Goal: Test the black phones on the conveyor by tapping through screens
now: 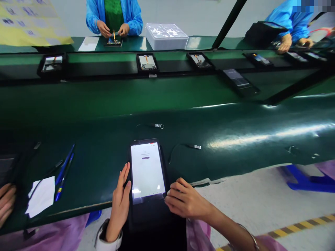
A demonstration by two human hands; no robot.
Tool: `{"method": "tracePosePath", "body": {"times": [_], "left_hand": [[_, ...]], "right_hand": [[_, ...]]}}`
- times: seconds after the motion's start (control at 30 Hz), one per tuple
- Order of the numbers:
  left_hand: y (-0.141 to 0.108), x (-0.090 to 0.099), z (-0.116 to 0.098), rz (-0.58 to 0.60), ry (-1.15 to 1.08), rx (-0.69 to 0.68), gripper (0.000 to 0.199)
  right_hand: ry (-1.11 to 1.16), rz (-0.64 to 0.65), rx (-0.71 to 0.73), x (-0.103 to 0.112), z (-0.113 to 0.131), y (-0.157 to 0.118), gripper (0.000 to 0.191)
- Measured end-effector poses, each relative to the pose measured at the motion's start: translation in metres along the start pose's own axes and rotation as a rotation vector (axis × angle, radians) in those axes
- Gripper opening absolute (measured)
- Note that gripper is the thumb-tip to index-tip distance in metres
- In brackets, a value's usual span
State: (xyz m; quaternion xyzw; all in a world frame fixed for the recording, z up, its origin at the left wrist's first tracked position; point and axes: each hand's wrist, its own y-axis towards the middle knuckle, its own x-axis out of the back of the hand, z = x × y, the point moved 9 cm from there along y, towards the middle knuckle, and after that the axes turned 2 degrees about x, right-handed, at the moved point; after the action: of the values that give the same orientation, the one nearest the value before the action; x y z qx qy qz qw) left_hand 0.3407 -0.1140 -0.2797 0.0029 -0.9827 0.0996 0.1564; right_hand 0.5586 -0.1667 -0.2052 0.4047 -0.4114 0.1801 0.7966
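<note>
A tablet with a lit white screen lies in front of me near the table's front edge. Its screen shows a few small lines of text and a purple button. Stretched along its left edge is my left hand, open, thumb and fingers straight and close to the side. My right hand is closed at the lower right corner, fingers curled and pinched against the edge; what they hold, if anything, is hidden. Beyond the tablet lies a short cable with a metal ring; another short cable with a metal tip is to its right.
At left are blue pens, a white paper and another person's hand. Along the black conveyor sit several opened devices. Across it, a person in blue handles parts beside a white box. A dark post stands behind.
</note>
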Motion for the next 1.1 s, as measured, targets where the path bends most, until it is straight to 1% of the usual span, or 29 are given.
{"method": "tracePosePath", "body": {"times": [0.13,0.3,0.47,0.73,0.93,1.1], "left_hand": [[0.0,0.0,0.0,0.0,-0.001,-0.011,0.051],[-0.002,0.0,-0.002,0.004,0.001,-0.013,0.051],[-0.002,0.001,-0.003,0.006,0.004,-0.016,0.051],[0.001,0.001,-0.002,-0.003,0.012,-0.021,0.051],[0.001,0.0,-0.001,0.006,-0.031,-0.002,0.05],[0.0,0.001,-0.002,0.004,-0.026,0.004,0.05]], "right_hand": [[0.1,0.017,-0.099,-0.002,-0.011,0.0,0.009],[0.224,0.034,-0.242,-0.007,-0.026,-0.004,0.008],[0.268,0.05,-0.308,-0.009,-0.031,-0.005,0.008],[0.271,0.043,-0.31,-0.004,-0.037,0.005,0.01],[0.224,0.021,-0.226,-0.004,-0.049,0.018,0.011],[0.168,0.009,-0.155,0.004,-0.068,0.041,0.014]]}}
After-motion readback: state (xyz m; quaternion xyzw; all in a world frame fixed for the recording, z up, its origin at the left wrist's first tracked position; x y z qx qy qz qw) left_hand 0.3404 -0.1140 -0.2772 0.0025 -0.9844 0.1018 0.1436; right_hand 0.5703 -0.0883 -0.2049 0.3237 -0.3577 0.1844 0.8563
